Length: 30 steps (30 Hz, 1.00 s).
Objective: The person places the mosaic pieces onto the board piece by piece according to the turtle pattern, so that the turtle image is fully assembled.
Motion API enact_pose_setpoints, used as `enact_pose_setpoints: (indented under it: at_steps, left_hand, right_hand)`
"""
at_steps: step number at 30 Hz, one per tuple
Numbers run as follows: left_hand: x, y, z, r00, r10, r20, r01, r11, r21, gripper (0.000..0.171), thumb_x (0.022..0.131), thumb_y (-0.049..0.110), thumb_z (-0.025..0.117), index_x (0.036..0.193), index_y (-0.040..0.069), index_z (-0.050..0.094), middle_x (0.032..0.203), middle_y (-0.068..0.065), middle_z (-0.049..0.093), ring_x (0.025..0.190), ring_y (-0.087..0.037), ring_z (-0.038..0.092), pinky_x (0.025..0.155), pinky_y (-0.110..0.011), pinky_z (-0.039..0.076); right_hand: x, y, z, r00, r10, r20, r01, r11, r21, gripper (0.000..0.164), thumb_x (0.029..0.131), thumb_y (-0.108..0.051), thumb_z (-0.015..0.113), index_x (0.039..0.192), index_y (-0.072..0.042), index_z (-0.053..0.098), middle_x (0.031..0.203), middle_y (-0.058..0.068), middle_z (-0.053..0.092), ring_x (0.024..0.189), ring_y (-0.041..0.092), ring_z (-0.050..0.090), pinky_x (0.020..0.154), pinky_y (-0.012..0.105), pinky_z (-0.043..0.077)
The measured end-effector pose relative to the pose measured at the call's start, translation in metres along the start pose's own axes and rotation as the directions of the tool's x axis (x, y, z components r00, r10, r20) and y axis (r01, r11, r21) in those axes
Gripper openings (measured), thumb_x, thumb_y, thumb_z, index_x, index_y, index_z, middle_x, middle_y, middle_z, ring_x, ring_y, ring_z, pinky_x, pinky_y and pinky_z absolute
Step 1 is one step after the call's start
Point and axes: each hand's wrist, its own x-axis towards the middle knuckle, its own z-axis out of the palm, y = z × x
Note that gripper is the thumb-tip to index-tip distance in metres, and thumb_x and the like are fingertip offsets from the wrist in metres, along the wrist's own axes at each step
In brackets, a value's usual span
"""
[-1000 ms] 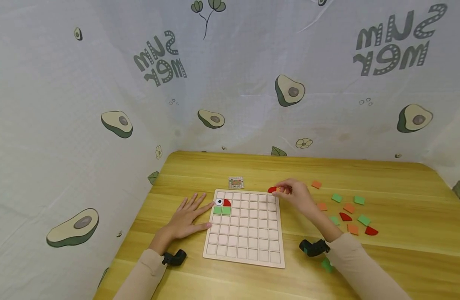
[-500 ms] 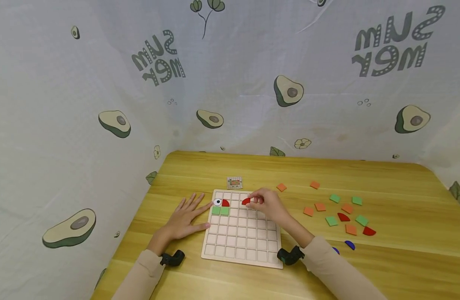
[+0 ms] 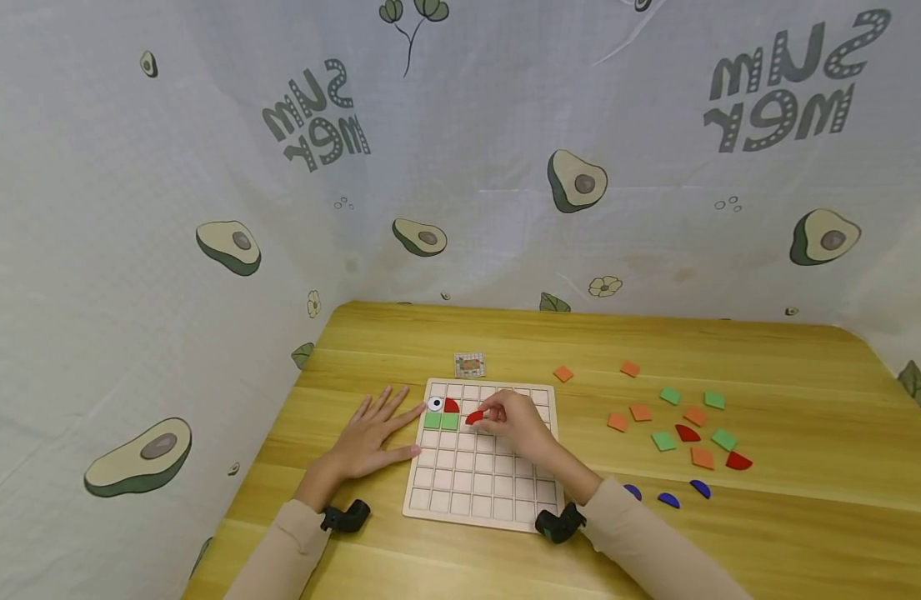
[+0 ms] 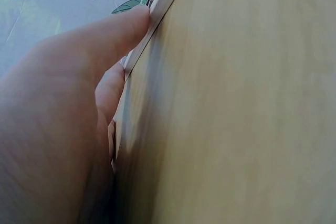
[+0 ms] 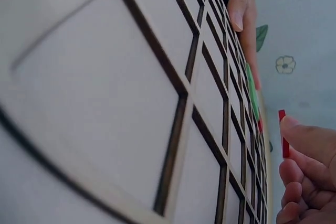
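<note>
My right hand (image 3: pixel 514 421) pinches a red quarter-circle tile (image 3: pixel 474 417) over the upper part of the white grid board (image 3: pixel 463 482). In the right wrist view the red tile (image 5: pixel 284 134) shows edge-on between thumb and fingers, raised off the board. My left hand (image 3: pixel 370 437) lies flat with fingers spread, its thumb and index fingertips at the board's left edge. On the board's upper left sit a round eye tile (image 3: pixel 435 404), another red quarter-circle (image 3: pixel 451 406) and two green square tiles (image 3: pixel 441 421). The left wrist view shows the left hand (image 4: pixel 68 82) touching the board's side.
A small picture card (image 3: pixel 470 365) lies behind the board. To the right on the wooden table (image 3: pixel 805 375) are scattered orange squares (image 3: pixel 696 417), green squares (image 3: pixel 663 442), two red quarter-circles (image 3: pixel 739 461) and blue semicircles (image 3: pixel 668 500). A patterned cloth (image 3: pixel 505 108) hangs behind the table.
My right hand has carried the red tile leftward from the board's top right corner to near the green tiles. An orange square now lies by that corner. The left hand stays put.
</note>
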Motion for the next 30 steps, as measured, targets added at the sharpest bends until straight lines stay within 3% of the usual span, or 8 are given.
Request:
enact_pose_setpoints:
  at_steps: [13, 30]
  left_hand:
    - [-0.001, 0.000, 0.000, 1.000, 0.005, -0.012, -0.005, 1.000, -0.003, 0.070, 0.097, 0.064, 0.047, 0.158, 0.038, 0.025, 0.167, -0.003, 0.006, 0.152, -0.031, -0.001, 0.119, -0.056, -0.002]
    - [-0.001, 0.000, 0.000, 1.000, 0.002, -0.010, -0.001, 1.000, 0.011, 0.071, 0.097, 0.064, 0.047, 0.158, 0.038, 0.025, 0.167, -0.003, 0.006, 0.152, -0.031, -0.001, 0.119, -0.056, -0.003]
  right_hand:
    - [-0.004, -0.003, 0.015, 0.999, 0.052, -0.005, -0.052, 0.996, 0.067, 0.017, 0.080, -0.002, 0.082, 0.092, 0.003, 0.071, 0.070, 0.001, 0.054, 0.064, 0.014, 0.046, 0.055, 0.022, 0.036]
    - [-0.002, -0.004, 0.019, 0.998, 0.067, -0.015, -0.065, 0.996, 0.066, 0.016, 0.081, 0.000, 0.081, 0.094, 0.003, 0.073, 0.067, 0.000, 0.054, 0.062, 0.013, 0.046, 0.056, 0.023, 0.037]
